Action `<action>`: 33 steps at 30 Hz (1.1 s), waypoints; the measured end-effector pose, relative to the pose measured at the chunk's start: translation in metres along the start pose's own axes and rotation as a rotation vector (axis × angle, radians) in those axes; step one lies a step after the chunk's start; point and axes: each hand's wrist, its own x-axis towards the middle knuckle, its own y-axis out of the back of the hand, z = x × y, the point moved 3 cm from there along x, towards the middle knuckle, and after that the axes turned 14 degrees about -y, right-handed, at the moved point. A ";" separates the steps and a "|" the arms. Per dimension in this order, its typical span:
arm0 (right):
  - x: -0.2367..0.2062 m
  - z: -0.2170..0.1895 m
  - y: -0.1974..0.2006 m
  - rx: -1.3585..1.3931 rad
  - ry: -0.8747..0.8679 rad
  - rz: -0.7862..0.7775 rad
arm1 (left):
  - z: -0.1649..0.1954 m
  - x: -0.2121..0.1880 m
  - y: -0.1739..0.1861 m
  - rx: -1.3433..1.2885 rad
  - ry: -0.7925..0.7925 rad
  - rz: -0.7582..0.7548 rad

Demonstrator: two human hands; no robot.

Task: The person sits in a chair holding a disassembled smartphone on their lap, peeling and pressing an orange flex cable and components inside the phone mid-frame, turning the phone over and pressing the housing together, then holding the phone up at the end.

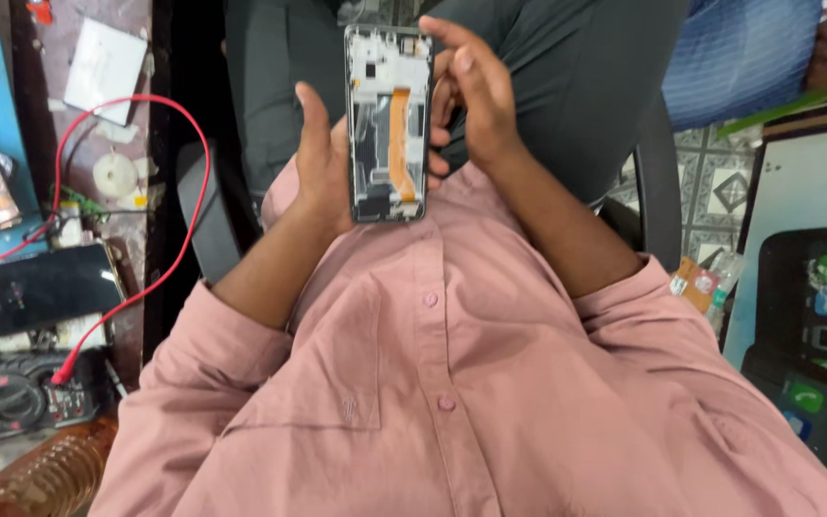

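- Head view looks straight down the wearer's chest, over a pink buttoned shirt (433,383) and dark grey trousers (567,86).
- An opened phone (390,124) with its back cover off sits upright between both hands, above the lap and just in front of the shirt; its bare frame shows a white upper section and an orange flex strip running down the middle.
- The left hand (323,168) wraps around the phone's left edge and lower part, thumb raised alongside it, fingers behind the frame and gripping it.
- The right hand (471,96) holds the phone's right edge, with the thumb reaching over the top right corner and the other fingers curled behind; it is closed on the phone too.
- To the left, a cluttered workbench (98,115) carries a red test lead (184,191) that loops down to a multimeter (11,402) at the lower left.
- A dark phone screen (31,292) lies just above the multimeter.
- At the right, a poster (815,316) with coloured app icons leans beside a patterned tile floor (710,191).
- Another person's blue sleeve (748,57) shows at the top right corner.
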 end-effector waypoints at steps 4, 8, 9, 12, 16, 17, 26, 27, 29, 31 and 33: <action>-0.003 -0.003 -0.004 -0.008 0.008 -0.052 | 0.001 0.000 0.000 0.030 -0.006 -0.014; -0.006 -0.003 0.000 0.009 0.011 -0.048 | -0.003 0.001 0.003 0.198 0.023 -0.020; -0.006 -0.003 0.000 -0.029 0.004 -0.033 | -0.004 0.001 0.005 0.261 0.028 0.017; -0.003 -0.005 -0.003 -0.071 0.042 -0.011 | -0.004 0.000 0.003 0.371 -0.003 0.052; 0.005 -0.007 -0.014 -0.040 -0.013 0.072 | 0.001 0.002 0.001 0.496 0.011 0.088; 0.006 -0.008 -0.016 -0.047 -0.006 0.066 | 0.002 0.002 0.000 0.503 0.000 0.078; 0.004 -0.005 -0.015 -0.078 -0.030 0.026 | -0.001 0.001 0.001 0.598 -0.026 0.140; 0.005 -0.004 -0.015 -0.060 -0.044 -0.007 | 0.001 0.001 -0.002 0.722 -0.115 0.115; 0.007 0.000 -0.016 -0.041 -0.059 -0.029 | 0.014 -0.004 -0.011 1.187 -0.388 0.054; 0.009 0.001 -0.016 -0.046 -0.059 -0.002 | 0.027 -0.014 -0.026 1.864 -0.750 -0.054; 0.010 0.004 -0.014 0.086 -0.176 0.041 | 0.034 -0.018 -0.031 1.959 -0.742 -0.022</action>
